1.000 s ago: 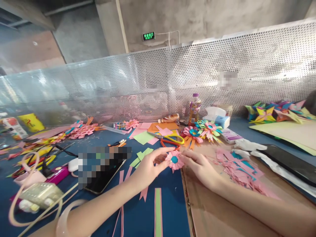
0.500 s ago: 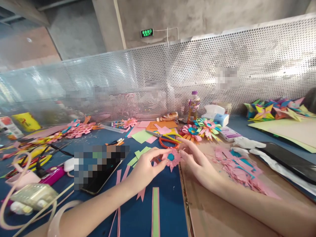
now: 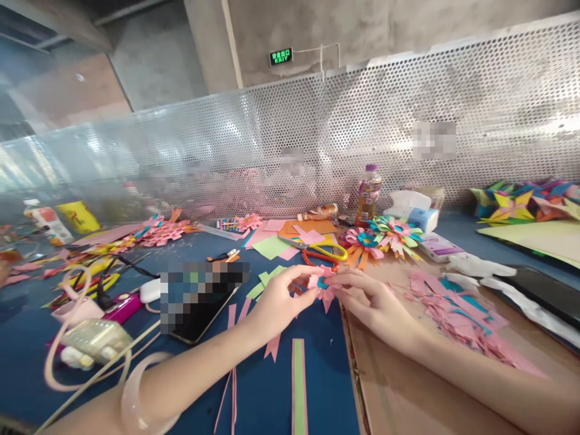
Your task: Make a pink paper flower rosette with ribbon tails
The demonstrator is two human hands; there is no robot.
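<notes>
Between my two hands, above the blue table, is a small pink paper flower (image 3: 327, 297) with a blue centre. My left hand (image 3: 281, 297) pinches its left edge between thumb and fingers. From the other side, my right hand (image 3: 372, 296) has its fingertips on the flower's right side and close to the blue centre. Just beyond the flower lie scissors with yellow handles (image 3: 334, 250) and another pair with red-orange handles (image 3: 317, 260). Pink paper strips (image 3: 272, 347) and a green strip with pink edges (image 3: 299, 386) lie nearer to me.
Cardboard (image 3: 385, 374) covers the right side, with pink and blue paper scraps (image 3: 457, 314) on it. Finished paper flowers (image 3: 394, 234), a drink bottle (image 3: 369, 193) and tissues (image 3: 423, 217) stand behind. On the left are a phone (image 3: 203, 311) and cables (image 3: 57, 356).
My right fingertips have moved left over the flower, onto its face near the blue centre. My left hand keeps its pinch. The whole view has shifted slightly, so things appear further right.
</notes>
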